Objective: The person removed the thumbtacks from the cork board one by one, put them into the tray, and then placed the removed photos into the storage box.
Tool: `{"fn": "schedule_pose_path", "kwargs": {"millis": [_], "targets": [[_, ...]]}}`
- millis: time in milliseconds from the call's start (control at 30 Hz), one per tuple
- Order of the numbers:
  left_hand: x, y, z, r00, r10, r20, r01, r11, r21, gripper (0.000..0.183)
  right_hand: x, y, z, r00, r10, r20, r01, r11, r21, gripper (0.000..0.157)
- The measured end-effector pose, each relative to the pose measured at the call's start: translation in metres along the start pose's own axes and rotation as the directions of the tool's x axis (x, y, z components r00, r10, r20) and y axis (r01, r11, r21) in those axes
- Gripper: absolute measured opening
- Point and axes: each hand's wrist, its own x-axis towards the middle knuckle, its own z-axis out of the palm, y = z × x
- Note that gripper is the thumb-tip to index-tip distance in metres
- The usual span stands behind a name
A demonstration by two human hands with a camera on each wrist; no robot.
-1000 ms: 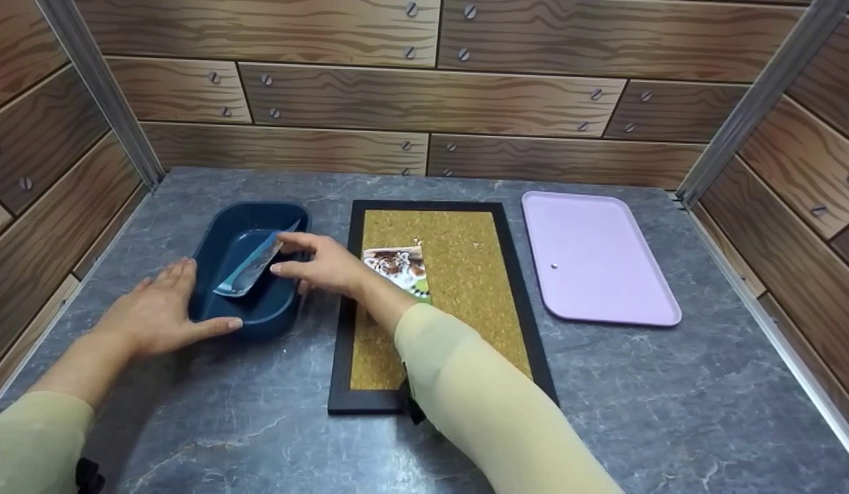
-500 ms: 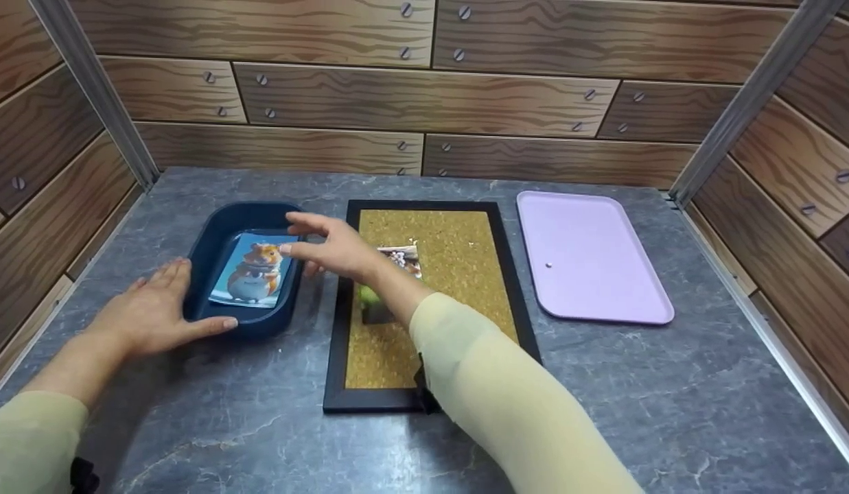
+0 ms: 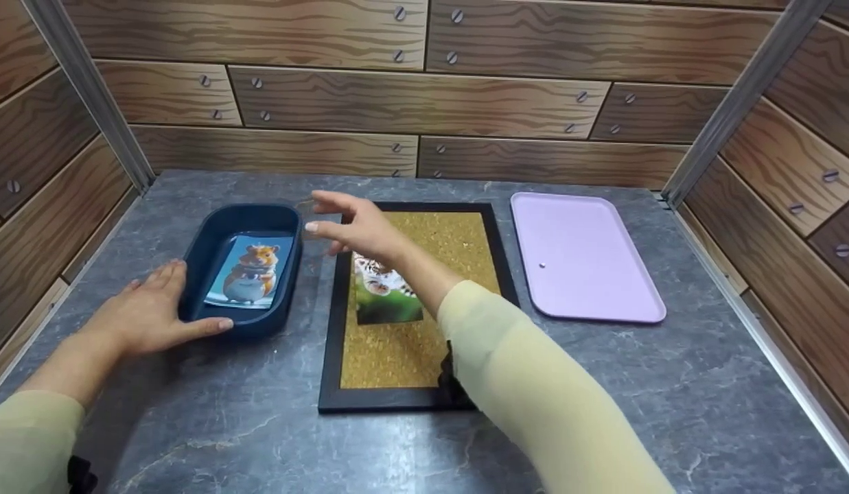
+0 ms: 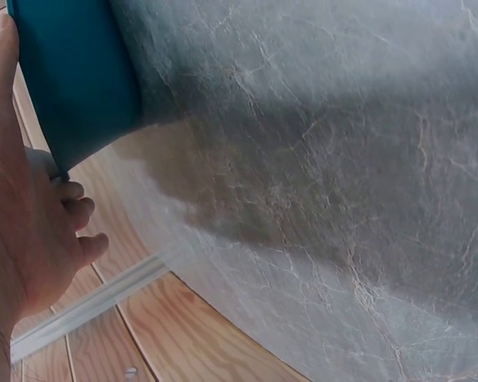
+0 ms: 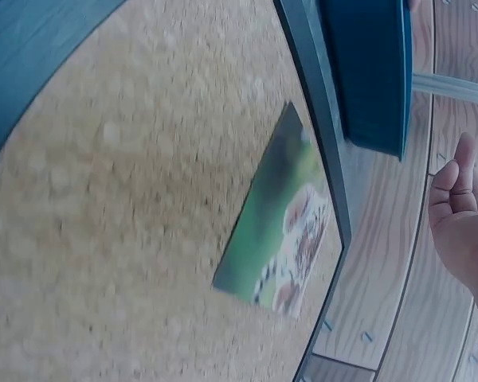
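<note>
In the head view, a dark blue plastic bin [image 3: 283,302] stands on the left of the table. A hamster picture card [image 3: 249,271] lies flat on its floor. My left hand [image 3: 146,309] rests against the bin's near left corner, fingers straight along the outer side, thumb at the front rim. My right hand [image 3: 359,226] is in the air right of the bin, fingers spread and holding nothing. Below it lies a black-framed cork board [image 3: 383,357], with a tiger picture card [image 3: 390,302] on its left half; my right hand and forearm cover part of that card.
A lilac tray [image 3: 596,261] lies right of the board, with a small shiny pin or bead [image 3: 542,265] on it. A tiny pin-like thing [image 3: 465,244] shows on the cork. Wood-patterned walls [image 3: 424,103] enclose the grey marbled table [image 3: 211,425].
My right hand has let go of the hamster card, which dropped from a tilted pose to flat in the bin. That hand then moved up and right. The left hand stayed in place.
</note>
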Motion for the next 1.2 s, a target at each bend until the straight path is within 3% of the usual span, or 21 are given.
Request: {"fn": "schedule_pose_path", "kwargs": {"millis": [500,767,1000,1200], "targets": [[0.0,0.002,-0.004,1.0,-0.017,0.017,0.017,1.0,-0.012,0.14,-0.019,0.007,-0.056,0.992,0.026,-0.124,-0.027,1.0,-0.011,0.064],[-0.001,0.008,-0.009,1.0,0.011,-0.011,-0.011,1.0,0.026,0.136,-0.03,0.012,-0.084,0.988,0.049,-0.144,-0.051,0.999,-0.013,0.065],[0.002,0.031,-0.015,0.988,0.101,-0.115,-0.095,0.994,0.054,0.132,-0.038,0.015,-0.103,0.986,0.042,-0.164,-0.05,0.998,-0.047,0.063],[0.007,0.068,-0.018,0.947,0.252,-0.199,-0.231,0.965,0.12,0.125,-0.045,0.021,-0.114,0.982,0.042,-0.183,-0.065,0.991,-0.121,0.063]]}}
